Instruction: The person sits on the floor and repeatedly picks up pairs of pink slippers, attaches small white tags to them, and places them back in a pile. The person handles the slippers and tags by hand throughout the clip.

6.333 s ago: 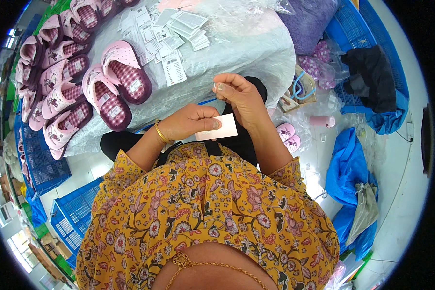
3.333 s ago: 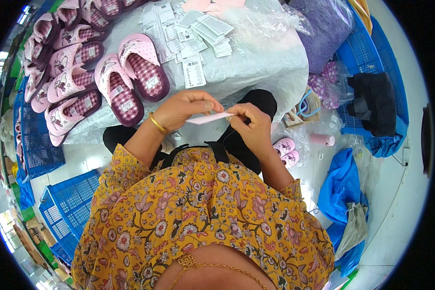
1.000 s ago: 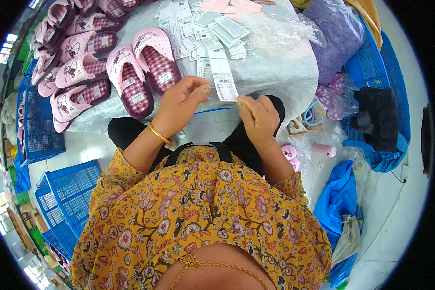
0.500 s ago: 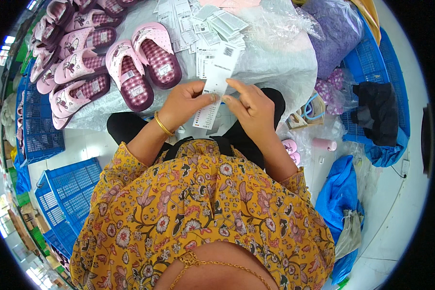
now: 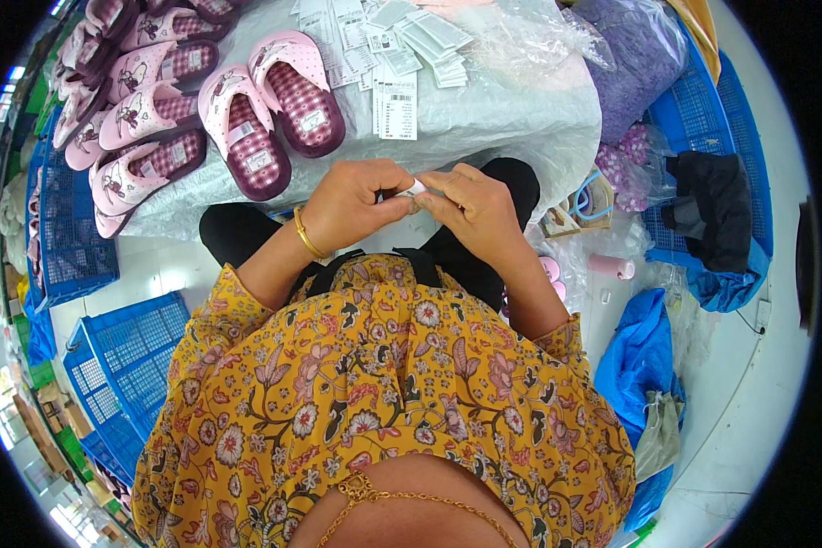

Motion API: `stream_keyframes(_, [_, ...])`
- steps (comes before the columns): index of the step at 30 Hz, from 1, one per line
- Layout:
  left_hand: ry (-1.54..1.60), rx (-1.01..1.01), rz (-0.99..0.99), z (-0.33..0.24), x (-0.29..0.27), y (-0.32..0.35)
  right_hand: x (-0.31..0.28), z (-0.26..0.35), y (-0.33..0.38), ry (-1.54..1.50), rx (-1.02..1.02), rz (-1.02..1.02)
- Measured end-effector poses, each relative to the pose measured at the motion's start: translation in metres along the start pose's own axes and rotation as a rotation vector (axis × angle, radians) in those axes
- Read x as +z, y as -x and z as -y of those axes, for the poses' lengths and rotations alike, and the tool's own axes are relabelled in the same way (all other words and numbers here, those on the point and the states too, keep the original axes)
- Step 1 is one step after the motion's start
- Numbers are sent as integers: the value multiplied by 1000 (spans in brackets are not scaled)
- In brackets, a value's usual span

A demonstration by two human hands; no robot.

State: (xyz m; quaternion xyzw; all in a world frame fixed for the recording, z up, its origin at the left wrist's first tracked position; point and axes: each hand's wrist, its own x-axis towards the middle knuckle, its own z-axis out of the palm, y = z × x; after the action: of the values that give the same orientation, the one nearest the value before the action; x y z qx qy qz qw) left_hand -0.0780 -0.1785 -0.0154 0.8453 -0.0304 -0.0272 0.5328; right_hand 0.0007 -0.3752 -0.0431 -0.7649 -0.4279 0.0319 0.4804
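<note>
Between my fingertips is a white paper tag point(image 5: 416, 187), turned so that only a small folded-looking bit of it shows. My left hand point(image 5: 358, 203) pinches it from the left, a gold bangle on the wrist. From the right, my right hand point(image 5: 475, 205) pinches the same tag; the fingers hide most of it. Just beyond my hands, a pair of pink slippers point(image 5: 269, 108) with plum checked insoles rests on the plastic-covered table point(image 5: 511, 110). Several loose printed tags point(image 5: 395, 102) lie spread on that table, straight ahead of my hands.
More pink slippers point(image 5: 151, 119) are stacked at the table's left. Blue crates point(image 5: 132, 352) stand on the floor at left, and another blue crate point(image 5: 703, 110) at right. A purple bundle in clear plastic point(image 5: 626, 64), a small box point(image 5: 589, 201) and a blue sack point(image 5: 635, 356) are on the right.
The long tag, held flat and upright before, is now bent or folded small between my fingers. My right hand has come in toward my left, and both now pinch it.
</note>
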Motion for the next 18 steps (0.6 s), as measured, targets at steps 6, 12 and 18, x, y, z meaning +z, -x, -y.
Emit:
stream_keyframes(6, [-80,5,-124,8,-1,0,4,1,2,-88,88,-91])
stream_keyframes(12, [323,-176,1,22,-5,-4,8,-4,2,-176,186,-98])
stream_keyframes(18, [542,-308,63,36,-2,-10,11,-6,1,-270,355,-41])
